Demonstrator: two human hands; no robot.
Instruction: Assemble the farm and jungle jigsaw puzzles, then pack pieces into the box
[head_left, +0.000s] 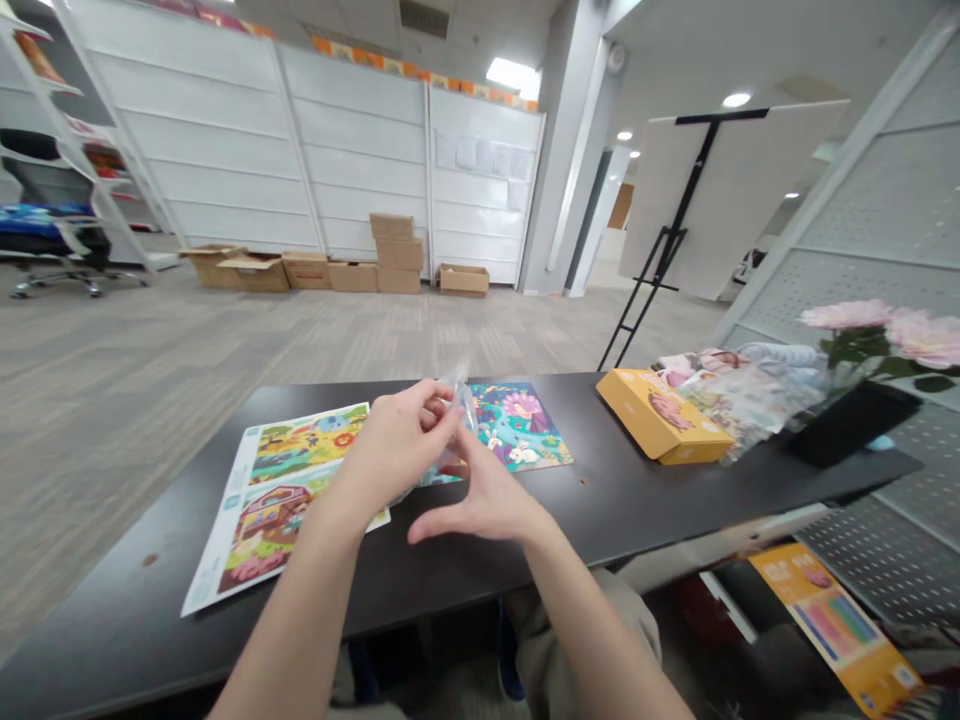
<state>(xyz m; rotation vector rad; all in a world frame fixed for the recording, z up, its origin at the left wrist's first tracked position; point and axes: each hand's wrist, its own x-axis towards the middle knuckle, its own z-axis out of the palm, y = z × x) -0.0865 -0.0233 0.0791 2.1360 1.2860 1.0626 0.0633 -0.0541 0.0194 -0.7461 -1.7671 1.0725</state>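
A crinkled clear plastic bag (466, 408) is held up above the table between my two hands. My left hand (401, 435) has its fingers curled and pinched on the bag's upper part. Just right of it is my right hand (491, 490), its thumb stretched away from the fingers, which reach up to the bag; the fingertips are partly hidden. Behind the hands lies a colourful picture board (525, 425) with rabbits and a purple hedgehog-like figure. To the left, a printed picture sheet (259, 520) shows a barn and animals, partly covered by my left hand and forearm.
On the right of the dark table (600, 520) are a yellow box (667, 415), a heap of plastic-wrapped things (750, 395) and a tilted black vase (851, 425) with pink flowers. Another yellow package (836, 625) sits lower right. An easel (660, 265) stands beyond.
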